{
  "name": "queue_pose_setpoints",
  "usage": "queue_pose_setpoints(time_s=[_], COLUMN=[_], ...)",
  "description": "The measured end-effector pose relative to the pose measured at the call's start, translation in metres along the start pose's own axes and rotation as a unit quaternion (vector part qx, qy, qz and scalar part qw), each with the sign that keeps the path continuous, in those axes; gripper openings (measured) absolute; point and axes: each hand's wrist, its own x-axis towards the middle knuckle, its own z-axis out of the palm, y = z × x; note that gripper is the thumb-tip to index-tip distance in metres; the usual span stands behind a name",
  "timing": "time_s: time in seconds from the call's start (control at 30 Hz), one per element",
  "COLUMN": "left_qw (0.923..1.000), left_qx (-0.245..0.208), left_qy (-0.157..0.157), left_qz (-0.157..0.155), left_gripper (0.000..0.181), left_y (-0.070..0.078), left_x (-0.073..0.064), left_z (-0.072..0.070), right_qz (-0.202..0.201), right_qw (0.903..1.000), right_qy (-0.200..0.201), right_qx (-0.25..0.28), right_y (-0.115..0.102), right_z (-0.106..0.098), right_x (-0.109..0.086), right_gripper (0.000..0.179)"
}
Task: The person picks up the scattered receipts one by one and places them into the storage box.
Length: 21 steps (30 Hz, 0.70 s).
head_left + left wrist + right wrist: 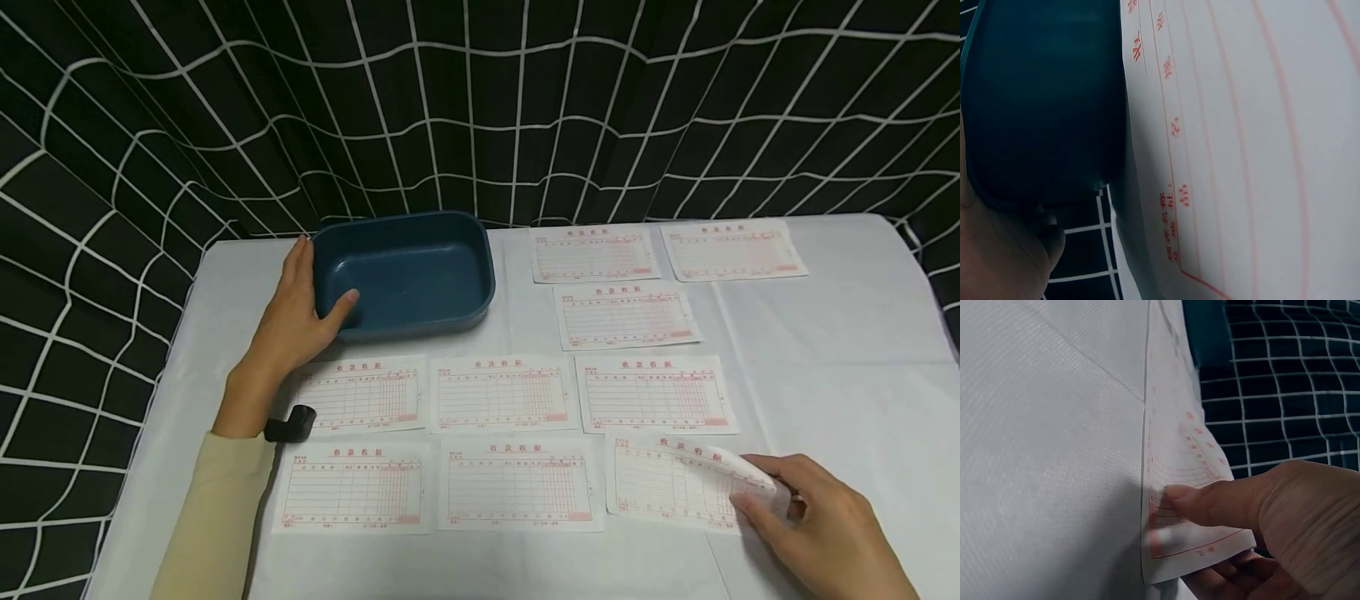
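My left hand (296,315) holds the left end of a dark blue plastic bin (408,275), its thumb inside the rim and its fingers along the outer wall. Nothing lies in the bin. At the front right, my right hand (836,521) pinches the right end of a printed receipt slip (663,487). That end is bent up off the table, while the left part lies low. In the right wrist view the thumb (1216,503) presses on the printed face of the slip (1179,540), with the other fingers beneath.
Several similar slips lie in rows on the white-covered table (840,358), including one front-middle slip (521,487) and one back-right slip (735,250). A black cloth with a white grid (480,108) rises behind the table. A black wrist camera (292,425) sits on the left wrist.
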Motion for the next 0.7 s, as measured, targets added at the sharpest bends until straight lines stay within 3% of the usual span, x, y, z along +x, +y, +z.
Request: queue_pose_setpoints(time_s=[0.53, 0.7], left_qw=[1.0, 1.0], left_qx=[0.001, 0.002], left_qy=[-0.004, -0.004], left_qz=[-0.002, -0.001], left_gripper=[0.102, 0.103], left_y=[-0.003, -0.003], left_x=[0.001, 0.001], left_z=[0.001, 0.0], right_qz=[0.014, -0.001], right_qw=[0.9995, 0.9993], right_qy=[-0.011, 0.0], right_qx=[0.026, 0.038], right_y=[-0.001, -0.003], right_z=[-0.004, -0.007], right_x=[0.009, 0.013], right_gripper=[0.026, 0.023])
